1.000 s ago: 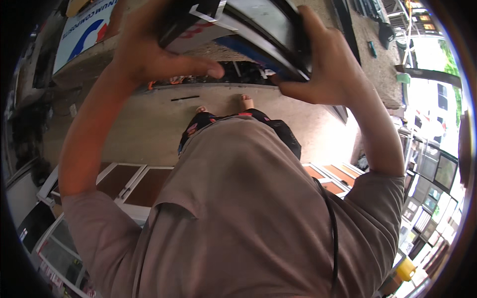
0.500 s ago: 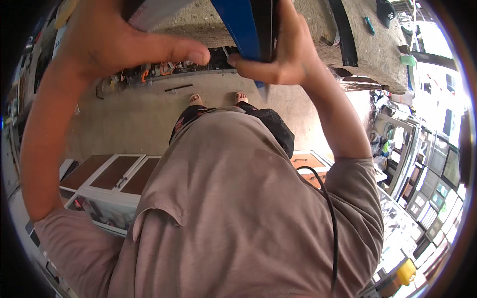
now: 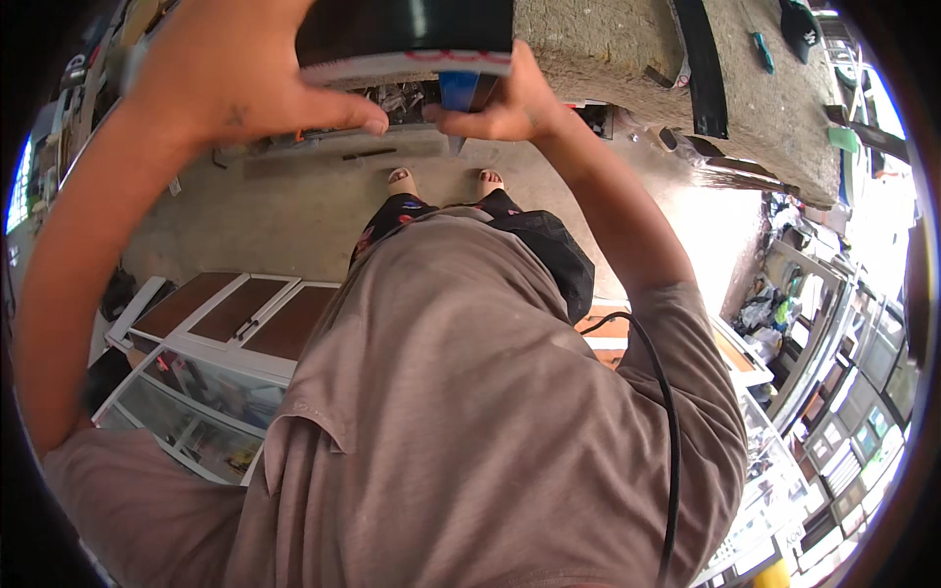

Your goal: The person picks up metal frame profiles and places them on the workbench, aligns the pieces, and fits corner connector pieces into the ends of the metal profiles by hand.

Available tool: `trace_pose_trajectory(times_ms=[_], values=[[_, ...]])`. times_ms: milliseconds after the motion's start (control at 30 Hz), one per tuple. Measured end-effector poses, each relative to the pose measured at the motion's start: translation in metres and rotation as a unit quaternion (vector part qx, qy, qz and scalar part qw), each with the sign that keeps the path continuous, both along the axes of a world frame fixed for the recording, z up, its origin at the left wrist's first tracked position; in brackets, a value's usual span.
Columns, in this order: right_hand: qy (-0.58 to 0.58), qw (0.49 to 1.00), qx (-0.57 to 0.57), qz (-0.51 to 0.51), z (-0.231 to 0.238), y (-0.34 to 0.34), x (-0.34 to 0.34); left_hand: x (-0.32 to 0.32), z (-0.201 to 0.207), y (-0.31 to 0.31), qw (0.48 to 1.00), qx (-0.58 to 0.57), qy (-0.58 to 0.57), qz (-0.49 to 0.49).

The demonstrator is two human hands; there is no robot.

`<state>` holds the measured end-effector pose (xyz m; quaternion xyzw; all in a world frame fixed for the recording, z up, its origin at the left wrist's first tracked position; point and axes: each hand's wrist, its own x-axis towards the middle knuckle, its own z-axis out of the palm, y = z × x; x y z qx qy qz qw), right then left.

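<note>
Box [image 3: 407, 39] — top cropped; left hand [image 3: 235, 83], right hand [image 3: 505, 103] gripping.

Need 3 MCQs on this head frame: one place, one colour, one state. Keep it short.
1. Where is the black box?
A. on the floor
B. held up at the top of the view
C. in the glass cabinet

2. Shirt colour?
A. grey-brown
B. green
C. white

3. Left hand state?
A. hanging free
B. in a pocket
C. grip on the box

B: both hands raise it at the top edge.
A: the shirt is plainly grey-brown.
C: its thumb lies under the box, opposite the right hand.
</note>
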<state>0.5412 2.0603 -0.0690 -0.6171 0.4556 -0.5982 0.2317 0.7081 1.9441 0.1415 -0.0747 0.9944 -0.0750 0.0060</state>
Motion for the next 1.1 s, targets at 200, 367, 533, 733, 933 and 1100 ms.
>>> trace_pose_trajectory(times_ms=[200,367,533,733,933,1100], values=[[0.133,0.982,0.039,-0.124,-0.033,-0.005,-0.017,-0.004,-0.028,-0.040,0.998,0.053,0.021,0.000],[0.074,0.985,0.128,-0.091,-0.039,0.001,0.030,0.024,-0.068,-0.059,0.990,0.135,0.031,-0.007],[0.109,0.977,0.146,-0.112,-0.001,0.000,0.044,0.023,-0.043,-0.073,0.988,0.152,0.017,-0.037],[-0.104,0.984,0.093,-0.115,0.069,-0.010,0.057,0.013,-0.048,-0.095,0.986,0.135,-0.002,-0.103],[-0.193,0.971,0.099,-0.098,0.063,-0.010,0.028,-0.022,-0.045,-0.089,0.989,0.087,-0.018,-0.119],[-0.277,0.944,0.072,-0.162,0.062,-0.015,-0.006,-0.063,-0.042,-0.079,0.991,0.099,-0.035,-0.080]])
